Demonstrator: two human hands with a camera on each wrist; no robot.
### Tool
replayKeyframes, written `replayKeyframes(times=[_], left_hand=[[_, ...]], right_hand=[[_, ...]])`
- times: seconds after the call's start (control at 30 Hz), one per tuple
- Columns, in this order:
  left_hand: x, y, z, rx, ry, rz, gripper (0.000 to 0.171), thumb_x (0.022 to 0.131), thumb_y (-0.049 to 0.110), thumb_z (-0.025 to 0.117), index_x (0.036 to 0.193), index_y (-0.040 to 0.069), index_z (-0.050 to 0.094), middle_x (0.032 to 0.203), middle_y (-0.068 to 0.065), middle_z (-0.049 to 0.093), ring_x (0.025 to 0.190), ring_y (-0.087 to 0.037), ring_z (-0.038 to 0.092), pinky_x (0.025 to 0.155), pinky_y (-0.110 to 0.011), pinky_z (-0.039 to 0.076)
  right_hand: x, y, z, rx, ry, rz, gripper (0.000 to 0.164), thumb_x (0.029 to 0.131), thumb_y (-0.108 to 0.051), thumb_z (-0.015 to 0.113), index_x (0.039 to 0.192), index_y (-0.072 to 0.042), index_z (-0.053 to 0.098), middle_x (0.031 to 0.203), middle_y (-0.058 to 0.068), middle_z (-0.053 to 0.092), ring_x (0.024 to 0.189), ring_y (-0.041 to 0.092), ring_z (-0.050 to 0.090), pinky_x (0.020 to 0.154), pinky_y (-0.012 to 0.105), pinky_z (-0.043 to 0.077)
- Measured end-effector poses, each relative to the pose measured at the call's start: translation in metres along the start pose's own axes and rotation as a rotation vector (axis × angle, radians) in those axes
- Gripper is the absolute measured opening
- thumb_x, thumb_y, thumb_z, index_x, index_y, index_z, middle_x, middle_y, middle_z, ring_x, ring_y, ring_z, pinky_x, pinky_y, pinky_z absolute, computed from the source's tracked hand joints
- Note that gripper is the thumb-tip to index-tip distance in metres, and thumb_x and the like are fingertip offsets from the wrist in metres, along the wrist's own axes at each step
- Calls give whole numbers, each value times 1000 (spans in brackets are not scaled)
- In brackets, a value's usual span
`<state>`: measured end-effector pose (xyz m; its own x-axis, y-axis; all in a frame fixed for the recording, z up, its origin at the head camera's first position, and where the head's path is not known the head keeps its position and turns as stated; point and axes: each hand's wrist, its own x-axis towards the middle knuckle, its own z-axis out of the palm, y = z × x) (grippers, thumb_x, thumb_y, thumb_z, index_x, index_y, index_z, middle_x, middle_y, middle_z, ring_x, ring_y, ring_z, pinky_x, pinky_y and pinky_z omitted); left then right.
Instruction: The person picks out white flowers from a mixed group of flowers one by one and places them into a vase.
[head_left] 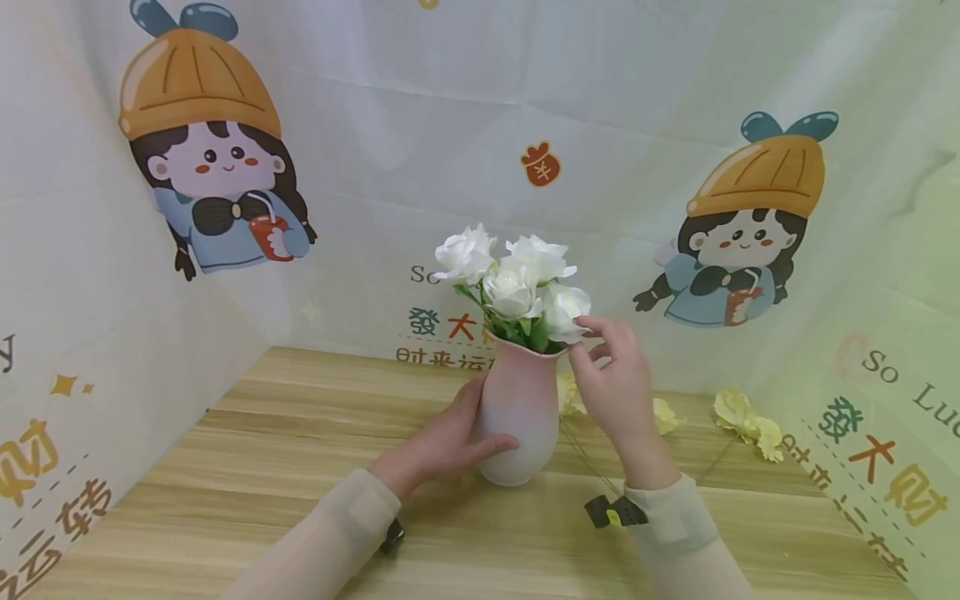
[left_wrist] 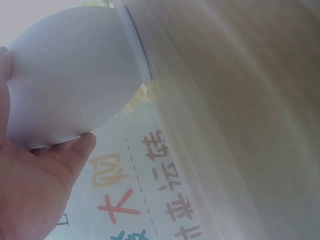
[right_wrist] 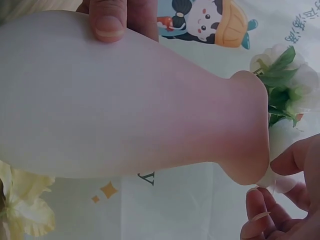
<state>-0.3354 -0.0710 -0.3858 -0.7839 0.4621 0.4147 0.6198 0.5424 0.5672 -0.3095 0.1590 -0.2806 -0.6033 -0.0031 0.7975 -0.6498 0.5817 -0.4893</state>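
Observation:
A pink-and-white vase (head_left: 520, 408) stands on the wooden table, with several white roses (head_left: 512, 287) and green leaves rising out of its flared mouth. Around the vase's body curls my left hand (head_left: 442, 433), thumb across the front and the other fingers behind it. My right hand (head_left: 617, 379) is at the right side of the rim, pinching the lowest right rose (head_left: 564, 310) between thumb and fingers. The right wrist view shows the thumb and fingers of the right hand (right_wrist: 287, 200) on white petals right beside the vase mouth. The stems inside the vase are hidden.
Yellow flowers (head_left: 746, 421) on thin stems lie on the table (head_left: 285, 433) to the right of the vase, partly behind the right arm. A patterned cloth backdrop (head_left: 420, 142) surrounds the table at the back and sides. A black wrist device (head_left: 615, 511) sits at the right cuff.

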Motion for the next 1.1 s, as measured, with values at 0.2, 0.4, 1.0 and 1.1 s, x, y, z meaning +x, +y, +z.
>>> replayKeyframes(times=[0.2, 0.4, 1.0, 1.1], left_hand=[[0, 1, -1, -3, -8, -9, 106, 87, 63, 66, 156, 9, 8, 149, -11, 28, 126, -20, 38, 107, -43, 37], [0, 2, -1, -13, -11, -18, 105, 87, 61, 67, 156, 9, 9, 148, -11, 29, 126, -19, 38, 106, -42, 37], [0, 1, -1, -27, -14, -16, 105, 85, 64, 67, 156, 13, 7, 149, -8, 28, 126, -16, 38, 107, -41, 37], [0, 2, -1, -29, -13, -14, 106, 85, 63, 67, 156, 13, 7, 149, -9, 28, 127, -17, 38, 107, -42, 37]], right_hand=[[2, 4, -3, 10, 20, 17, 30, 87, 0, 63, 116, -5, 67, 103, 14, 59, 73, 16, 60, 59, 34, 53], [2, 2, -5, 6, 22, 29, 28, 87, -1, 64, 115, -5, 67, 103, 14, 60, 73, 16, 59, 59, 34, 53], [4, 5, -14, 12, 24, 87, 30, 92, -5, 63, 121, -5, 63, 105, 10, 60, 77, 19, 58, 62, 36, 52], [4, 6, -16, 5, 14, 87, 31, 93, -7, 63, 124, -5, 61, 106, 8, 61, 78, 20, 58, 61, 36, 51]])
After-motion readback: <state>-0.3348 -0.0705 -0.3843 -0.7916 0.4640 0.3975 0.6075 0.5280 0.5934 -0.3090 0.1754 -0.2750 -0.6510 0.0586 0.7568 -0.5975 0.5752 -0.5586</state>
